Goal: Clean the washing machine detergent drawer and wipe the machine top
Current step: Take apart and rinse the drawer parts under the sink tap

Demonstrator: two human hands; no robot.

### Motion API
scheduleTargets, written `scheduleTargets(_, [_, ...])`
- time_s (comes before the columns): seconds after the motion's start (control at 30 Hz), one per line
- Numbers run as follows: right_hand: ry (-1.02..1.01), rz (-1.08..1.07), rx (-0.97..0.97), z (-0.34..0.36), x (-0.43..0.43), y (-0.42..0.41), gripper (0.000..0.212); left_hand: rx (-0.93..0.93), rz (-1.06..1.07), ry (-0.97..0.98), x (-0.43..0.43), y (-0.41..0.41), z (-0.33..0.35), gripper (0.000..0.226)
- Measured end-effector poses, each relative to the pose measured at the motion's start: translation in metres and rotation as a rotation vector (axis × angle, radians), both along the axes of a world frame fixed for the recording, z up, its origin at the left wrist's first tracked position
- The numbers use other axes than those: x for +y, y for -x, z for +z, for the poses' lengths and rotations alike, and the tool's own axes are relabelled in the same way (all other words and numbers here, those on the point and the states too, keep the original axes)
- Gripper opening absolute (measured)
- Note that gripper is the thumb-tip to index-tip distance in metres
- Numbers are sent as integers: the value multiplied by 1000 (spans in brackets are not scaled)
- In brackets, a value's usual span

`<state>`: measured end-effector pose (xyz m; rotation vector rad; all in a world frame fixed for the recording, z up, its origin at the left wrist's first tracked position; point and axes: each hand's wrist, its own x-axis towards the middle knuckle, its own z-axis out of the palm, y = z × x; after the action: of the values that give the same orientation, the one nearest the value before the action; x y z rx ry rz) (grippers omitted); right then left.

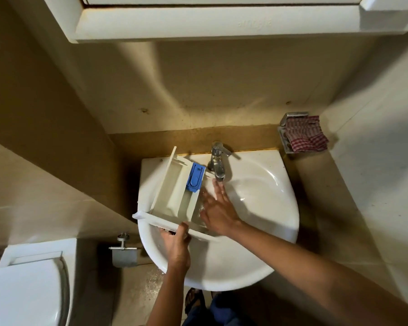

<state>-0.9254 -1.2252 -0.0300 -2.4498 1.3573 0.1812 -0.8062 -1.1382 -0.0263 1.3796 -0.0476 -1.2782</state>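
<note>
Left hand (177,245) clasped on white detergent drawer (170,196), blue insert (194,177); right hand (219,210) flat inside it

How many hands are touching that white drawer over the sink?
2. The left hand grips the detergent drawer by its front panel at the near edge. The right hand lies with straight fingers in its right-hand compartment, just below the tap.

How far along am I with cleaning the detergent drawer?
Done: the detergent drawer is out and over the sink. In hand: left hand grips its front while right hand reaches into a compartment below the tap. Left: refitting it and wiping the machine top, not in view.
</note>
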Motion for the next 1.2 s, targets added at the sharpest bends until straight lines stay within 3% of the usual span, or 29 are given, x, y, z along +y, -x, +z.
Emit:
scheduleTargets(0.23, [-162,496,-261,7,5,45,46,-48,-49,27,-1,-13,1,85])
scheduleTargets(0.37, [-222,529,-335,15,13,36,51,-35,-78,15,-5,-13,-2,80])
scheduleTargets(0.5, [-262,532,-252,22,14,12,60,-10,-170,16,3,-7,0,82])
scheduleTargets(0.63, [0,603,-156,21,8,0,60,-21,-186,20,0,-11,-1,71])
scheduleTargets(0.8, [-71,744,-113,24,-2,26,55,-15,-156,-16,-2,-22,1,87])
scheduleTargets(0.9, [60,844,-21,21,-11,44,55,-8,-170,-21,-4,-26,-1,80])
scheduleTargets(1.03, [236,971,140,30,-31,12,55,-26,-241,-41,-3,-25,-2,88])
scheduleTargets(1.1, [306,1042,163,32,-46,-2,56,-44,-268,-32,-2,-26,-3,82])
scheduleTargets(1.2, [401,976,176,29,-51,-15,55,-66,-287,-45,-2,-27,-3,78])
